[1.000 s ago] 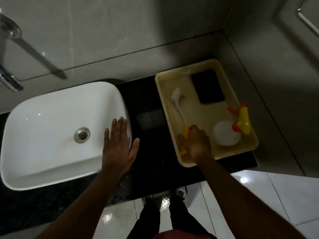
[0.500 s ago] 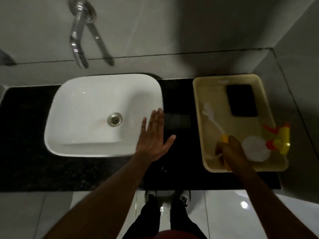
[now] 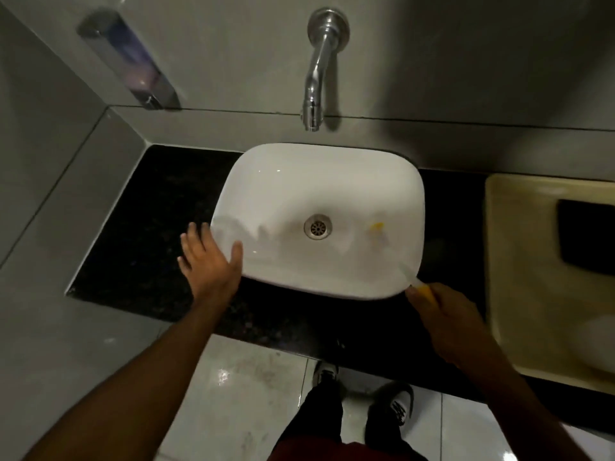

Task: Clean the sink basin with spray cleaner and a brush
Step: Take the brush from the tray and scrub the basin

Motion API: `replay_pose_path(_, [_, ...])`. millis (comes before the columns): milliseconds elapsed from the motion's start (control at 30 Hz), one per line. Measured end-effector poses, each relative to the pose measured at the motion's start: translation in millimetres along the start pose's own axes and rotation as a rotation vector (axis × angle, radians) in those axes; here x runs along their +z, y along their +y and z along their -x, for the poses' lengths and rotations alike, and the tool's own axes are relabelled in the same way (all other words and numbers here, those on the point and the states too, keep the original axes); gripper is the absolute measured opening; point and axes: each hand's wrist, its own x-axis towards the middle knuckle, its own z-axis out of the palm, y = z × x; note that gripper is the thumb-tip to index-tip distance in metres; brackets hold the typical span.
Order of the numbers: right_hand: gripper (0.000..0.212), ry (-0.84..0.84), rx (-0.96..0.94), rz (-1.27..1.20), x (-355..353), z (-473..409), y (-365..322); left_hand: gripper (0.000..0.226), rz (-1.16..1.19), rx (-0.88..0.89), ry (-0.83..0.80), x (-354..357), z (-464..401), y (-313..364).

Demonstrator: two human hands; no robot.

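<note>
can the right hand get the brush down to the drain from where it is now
Probably yes. The right hand grips the brush at the sink basin's near right corner, its blurred head already over the rim. Nothing lies between it and the drain; the left hand rests on the opposite edge.

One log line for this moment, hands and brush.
left hand open on sink rim | right hand gripping brush at sink corner | scrubbing not started

Your sink basin (image 3: 319,181) sits on the counter (image 3: 149,234), the tap (image 3: 316,71) behind it, the tray (image 3: 506,261) to its right (a dispenser (image 3: 133,61) hangs back-left).
</note>
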Motion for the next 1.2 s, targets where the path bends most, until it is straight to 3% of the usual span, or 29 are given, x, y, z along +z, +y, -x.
replay_pose_path(233, [0.03,-0.033,0.06,0.444,41.2,-10.2,-25.4,0.076,0.331,-0.367,-0.079,26.3,-72.5,-10.6])
replay_pose_path(400, [0.019,-0.157,-0.029,0.795,58.3,-12.2,-48.3,0.068,0.474,-0.493,0.001,31.7,-74.2,-1.9])
replay_pose_path(533, [0.028,-0.362,-0.166,0.591,93.9,-43.8,-70.1,0.072,0.411,-0.449,-0.01,36.8,-76.0,-7.0])
replay_pose_path(633, [0.021,-0.338,-0.244,0.478,126.9,-84.3,-91.5,0.074,0.36,-0.44,-0.02,36.9,-75.0,-7.2])
replay_pose_path(833, [0.042,-0.192,-0.12,0.453,144.4,-122.0,-100.8,0.072,0.308,-0.43,-0.008,34.1,-72.8,-2.8])
replay_pose_path(1000, [0.033,-0.435,-0.017,0.35,145.3,-122.3,-103.8,0.073,0.272,-0.443,0.001,33.2,-70.3,-0.2])
replay_pose_path(1033, [0.033,-0.438,-0.021,0.358,144.3,-122.5,-102.3,0.073,0.273,-0.451,-0.005,32.3,-70.6,0.4])
replay_pose_path(1133, [0.036,-0.235,-0.026,0.392,122.9,-127.6,-92.0,0.073,0.269,-0.455,0.002,29.6,-69.4,2.9])
replay_pose_path(1200, [0.034,-0.365,0.047,0.282,106.7,-127.9,-86.4,0.073,0.264,-0.443,-0.005,28.3,-68.1,3.8])
